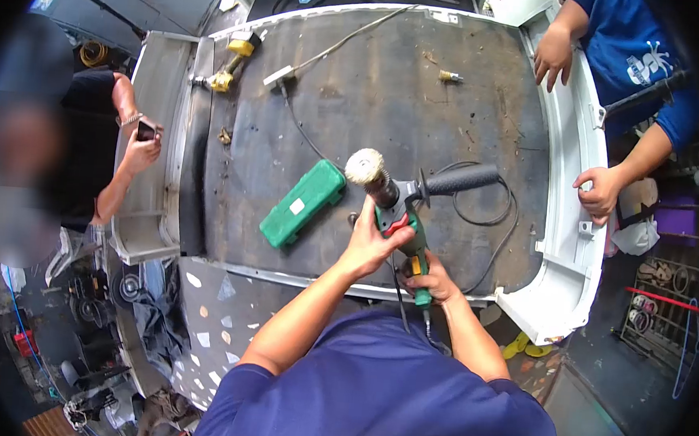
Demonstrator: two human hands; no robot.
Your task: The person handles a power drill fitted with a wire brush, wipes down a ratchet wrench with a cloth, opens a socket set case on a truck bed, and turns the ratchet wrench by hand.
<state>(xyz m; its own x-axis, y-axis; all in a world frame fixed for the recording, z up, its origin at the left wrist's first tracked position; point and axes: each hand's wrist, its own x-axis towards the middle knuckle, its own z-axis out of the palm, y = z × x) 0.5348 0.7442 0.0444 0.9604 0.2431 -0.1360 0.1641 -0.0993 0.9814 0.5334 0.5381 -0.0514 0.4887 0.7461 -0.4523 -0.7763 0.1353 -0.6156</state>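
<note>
A green corded drill point(415, 232) is held in front of my body, over the near edge of the dark panel. A round, bristly, pale brush head point(364, 167) is fitted at its front, and a black side handle point(466, 179) sticks out to the right. My left hand point(370, 245) is wrapped around the drill's body behind the chuck. Lower down, my right hand point(432, 282) grips the rear handle, above the cord. To the left of the drill, a closed green case point(302, 205) lies on the panel.
A yellow cordless drill point(229, 62), a white socket block point(279, 77) with its cable, and a small brass-coloured piece point(450, 77) lie on the white-framed panel point(405, 112). A person at left holds a phone point(146, 130); another rests both hands on the right frame point(573, 144).
</note>
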